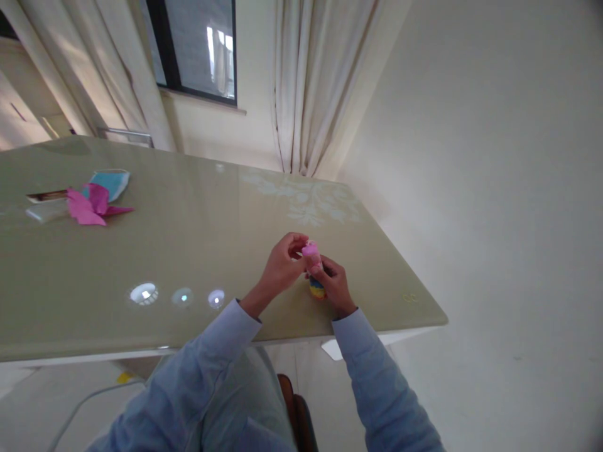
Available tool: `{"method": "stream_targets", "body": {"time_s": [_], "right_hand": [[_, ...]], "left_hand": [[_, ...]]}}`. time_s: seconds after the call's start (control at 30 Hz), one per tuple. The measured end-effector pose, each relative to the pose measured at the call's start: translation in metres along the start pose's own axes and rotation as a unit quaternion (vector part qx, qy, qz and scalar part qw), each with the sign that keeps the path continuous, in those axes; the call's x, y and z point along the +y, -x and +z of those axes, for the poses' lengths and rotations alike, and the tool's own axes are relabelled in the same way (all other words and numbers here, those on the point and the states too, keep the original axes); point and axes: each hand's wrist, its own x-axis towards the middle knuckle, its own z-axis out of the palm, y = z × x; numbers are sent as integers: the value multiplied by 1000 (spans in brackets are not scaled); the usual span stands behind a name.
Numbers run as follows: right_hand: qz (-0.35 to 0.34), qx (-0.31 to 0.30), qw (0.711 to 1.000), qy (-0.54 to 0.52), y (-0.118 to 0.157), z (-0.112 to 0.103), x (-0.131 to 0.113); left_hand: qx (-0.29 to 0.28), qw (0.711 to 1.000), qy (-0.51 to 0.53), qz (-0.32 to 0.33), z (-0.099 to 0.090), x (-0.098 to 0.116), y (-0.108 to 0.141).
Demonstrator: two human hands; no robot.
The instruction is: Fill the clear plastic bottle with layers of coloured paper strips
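A small upright object with a pink top (311,250) and blue, yellow and red bands (317,289) lower down is held above the near right part of the table; its exact kind cannot be made out. My right hand (335,285) is closed around its middle, thumb across the front. With bent fingers, my left hand (282,263) grips the pink upper end from the left side. Thin pale strands seem to stick up at the very top. Fingers cover much of the object's middle.
On the glossy table (188,251) at the left lie a pink folded-paper piece (97,204), a blue face mask (109,185), a clear plastic packet (44,211) and a dark flat strip (47,196). A white wall (494,220) stands right of the table.
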Motion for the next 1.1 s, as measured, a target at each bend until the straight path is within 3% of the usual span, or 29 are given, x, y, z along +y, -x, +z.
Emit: {"method": "stream_targets", "body": {"time_s": [0.13,0.2,0.27,0.4,0.5,0.67,0.8,0.87,0.97,1.1], "right_hand": [[8,-4,1000,-29,2,-2,1],[12,-5,999,-36,2,-2,1],[14,-9,999,-35,2,-1,2],[12,-12,1000,-19,1,0,4],[11,-10,1000,-13,0,0,3],[31,-42,998,-42,3,0,-2],[55,-90,991,-83,6,-1,-2],[58,-98,989,-97,7,-1,0],[41,-82,991,-93,5,-1,2],[25,-68,995,-66,2,0,-1]], "left_hand": [[-143,978,143,-42,-10,4,-4],[-160,972,164,-46,-12,5,-5],[-116,984,129,-42,-10,4,-5],[32,997,-69,-16,-1,1,-2],[32,995,-95,-18,1,1,0],[-70,995,54,-36,-13,5,-4],[-205,967,141,-63,-30,8,-4],[-244,950,178,-82,-34,8,-3],[-210,958,182,-75,-31,4,-1],[-75,997,14,-30,-18,-2,-2]]}}
